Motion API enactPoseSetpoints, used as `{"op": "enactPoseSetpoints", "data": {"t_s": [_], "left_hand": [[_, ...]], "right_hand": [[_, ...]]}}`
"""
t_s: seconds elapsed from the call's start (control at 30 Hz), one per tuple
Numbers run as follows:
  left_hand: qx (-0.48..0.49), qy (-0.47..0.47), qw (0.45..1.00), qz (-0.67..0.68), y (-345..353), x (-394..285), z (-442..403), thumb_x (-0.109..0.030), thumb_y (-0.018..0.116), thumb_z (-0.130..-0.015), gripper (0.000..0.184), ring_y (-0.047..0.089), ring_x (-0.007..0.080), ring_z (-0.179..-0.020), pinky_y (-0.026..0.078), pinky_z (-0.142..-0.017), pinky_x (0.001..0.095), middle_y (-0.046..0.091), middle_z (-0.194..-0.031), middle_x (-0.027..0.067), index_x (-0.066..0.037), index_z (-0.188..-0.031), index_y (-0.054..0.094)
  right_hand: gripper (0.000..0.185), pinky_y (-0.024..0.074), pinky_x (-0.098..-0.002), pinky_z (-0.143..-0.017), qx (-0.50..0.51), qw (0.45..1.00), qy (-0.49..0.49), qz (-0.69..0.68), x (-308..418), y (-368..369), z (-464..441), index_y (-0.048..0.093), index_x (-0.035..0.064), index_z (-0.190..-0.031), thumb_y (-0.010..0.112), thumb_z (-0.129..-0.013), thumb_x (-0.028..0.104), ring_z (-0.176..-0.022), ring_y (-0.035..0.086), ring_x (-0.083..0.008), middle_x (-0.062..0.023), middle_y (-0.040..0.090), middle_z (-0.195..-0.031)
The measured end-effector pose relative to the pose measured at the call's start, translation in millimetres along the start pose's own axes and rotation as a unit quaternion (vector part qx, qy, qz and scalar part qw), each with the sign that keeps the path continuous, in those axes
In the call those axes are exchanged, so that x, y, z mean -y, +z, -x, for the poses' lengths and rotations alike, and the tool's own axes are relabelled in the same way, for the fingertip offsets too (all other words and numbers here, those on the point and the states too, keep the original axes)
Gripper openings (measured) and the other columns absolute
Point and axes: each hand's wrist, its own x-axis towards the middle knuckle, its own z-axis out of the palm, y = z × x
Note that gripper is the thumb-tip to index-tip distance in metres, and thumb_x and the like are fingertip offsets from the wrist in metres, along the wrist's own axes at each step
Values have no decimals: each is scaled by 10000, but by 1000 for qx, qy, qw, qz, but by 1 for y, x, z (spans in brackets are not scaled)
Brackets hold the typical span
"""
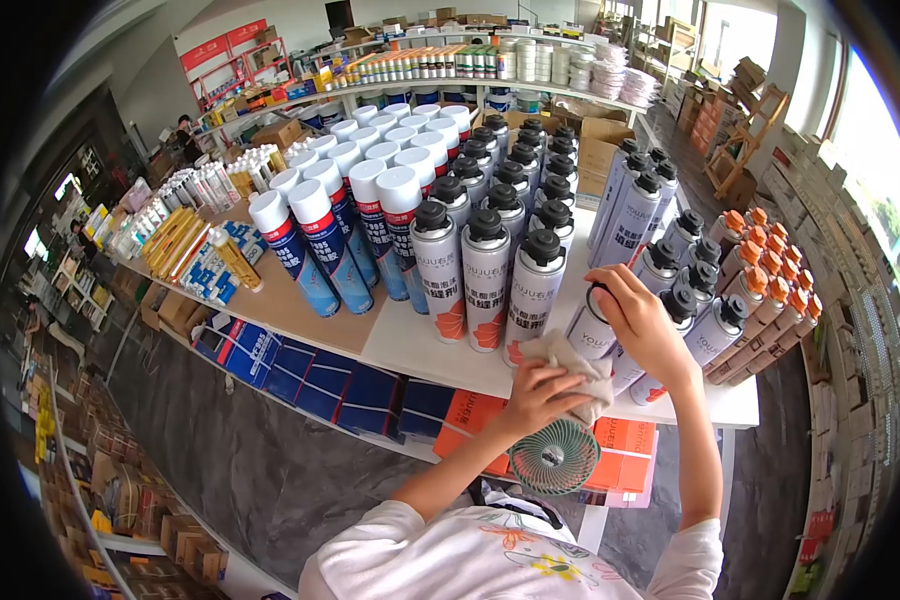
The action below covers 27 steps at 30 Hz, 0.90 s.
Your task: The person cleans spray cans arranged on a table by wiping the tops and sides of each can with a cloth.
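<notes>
My right hand is closed over the black top of a white spray-foam can near the table's front edge. My left hand grips a beige cloth, which lies against the lower part of that can and hides its base. To the left, white foam cans with black caps stand upright in rows. More black-capped cans are just right of my right hand, some of them partly covered by my wrist. Below my left hand, a small green fan sits in front of my chest.
Blue cans with white caps fill the table's left middle. At the right end stand cans with orange caps. Orange boxes and dark blue boxes are stored beneath the tabletop. A wooden ladder stands farther back.
</notes>
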Motion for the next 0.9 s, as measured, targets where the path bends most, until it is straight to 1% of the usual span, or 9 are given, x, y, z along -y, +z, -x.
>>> {"op": "enactPoseSetpoints", "data": {"t_s": [0.07,0.13,0.2,0.33,0.47,0.5,0.6,0.73,0.9], "left_hand": [[21,-25,999,11,3,2,30,-275,765,-705,291,532,191,-1028,443,-901,401,653,-1176,-93,-290,-995,782],[43,-44,998,26,3,5,21,-301,764,-721,268,526,190,-1012,442,-905,397,662,-1151,-94,-294,-988,788],[-28,-45,998,42,3,5,1,-296,785,-696,261,527,193,-1001,448,-884,390,670,-1129,-94,-294,-957,797],[-86,39,996,6,-20,10,-81,-302,780,-716,205,536,191,-1013,451,-892,406,685,-1115,-95,-338,-916,796],[-48,73,996,-4,-3,18,-42,-295,783,-709,173,538,173,-1017,450,-877,397,691,-1104,-110,-290,-882,792],[-20,61,998,0,-4,15,-30,-286,789,-700,190,537,162,-1014,450,-866,388,691,-1097,-118,-278,-890,789],[72,-14,996,46,0,9,30,-232,774,-678,303,553,165,-1035,457,-896,370,667,-1174,-108,-248,-981,781],[83,-87,990,73,-2,5,40,-208,768,-689,302,554,178,-1031,452,-913,374,670,-1175,-102,-245,-988,783],[-30,-33,998,53,-19,0,-52,-204,775,-682,299,553,190,-1044,457,-897,410,680,-1137,-90,-250,-977,785]], "right_hand": [[228,502,-432,-808,-21,999,35,16,8,2,1,574,11,-1197,511,-1014,132,-961,611,-411,-182,595,-1070],[222,517,-434,-792,-52,997,-37,53,5,9,-1,573,-36,-1149,566,-962,83,-939,612,-382,-179,597,-1010],[205,529,-433,-761,-78,992,-68,76,1,13,-2,577,-37,-1122,569,-949,74,-909,616,-366,-168,592,-974],[192,542,-423,-687,-68,993,-24,92,0,10,-1,591,-26,-1093,572,-945,95,-893,623,-339,-144,590,-950],[193,544,-391,-612,-100,985,-54,132,-6,13,-3,589,-31,-1077,585,-932,97,-851,631,-302,-118,583,-926],[166,536,-409,-668,-89,987,-31,132,-4,14,-3,589,-8,-1094,543,-966,87,-850,633,-343,-140,599,-967],[165,537,-403,-641,-77,987,-9,138,-1,13,-1,588,-10,-1093,543,-966,87,-843,636,-330,-133,600,-969],[192,538,-357,-561,-103,981,-54,158,-7,15,-2,588,-44,-1050,591,-934,109,-813,620,-266,-115,561,-883],[237,541,-344,-562,-96,981,-53,162,-5,15,-2,599,-42,-1080,600,-900,113,-832,617,-243,-107,553,-901]]}}
